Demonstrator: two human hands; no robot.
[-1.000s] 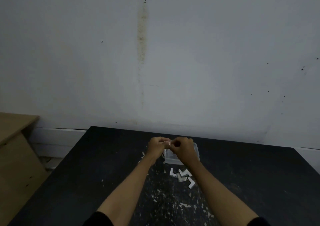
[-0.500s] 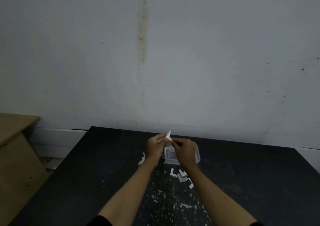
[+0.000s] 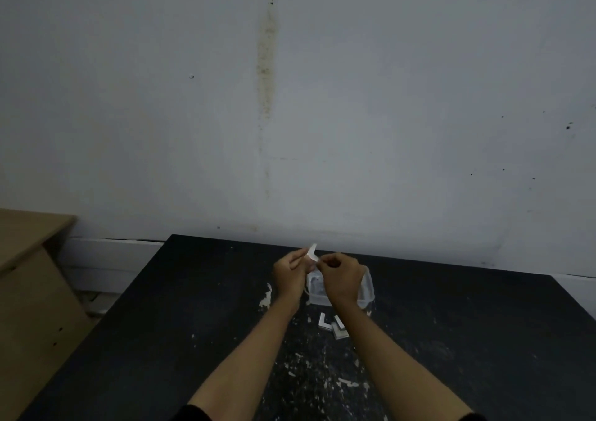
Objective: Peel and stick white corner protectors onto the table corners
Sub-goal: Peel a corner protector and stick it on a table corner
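Item: protector (image 3: 312,252), white, small, held in the air between both hands above the table (image 3: 154,324), in front of the tub (image 3: 368,286).
Left hand (image 3: 288,274): grasping; fingertips pinch the protector, whose upper end sticks up past them.
Right hand (image 3: 343,280): grasping; fingers curled, tips nipping the protector's lower edge. Whether they have the backing film itself is too small to tell.
Spares (image 3: 323,320): several white L-shaped pieces lying on the table just nearer the person than the tub, partly behind the right forearm.
Scraps (image 3: 265,295): pale shreds on the table left of the left wrist; more flecks scattered nearer the person.
Step, judged: peeling; no sticking yet begun for this piece.
Risk 1: backing tears and leaves a strip on the glue. Cause: pulling from a poor nip on so small an edge.
Risk 2: glue fouled. Cause: fingertips touching the bared face.
Risk 3: piece drops among spares and flecks and picks up grit. Cause: light two-finger hold.
Risk 4: weak bond at the corner. Cause: the tabletop looks flaky and dusty.
Risk 5: misjudged peel. Cause: dim light.
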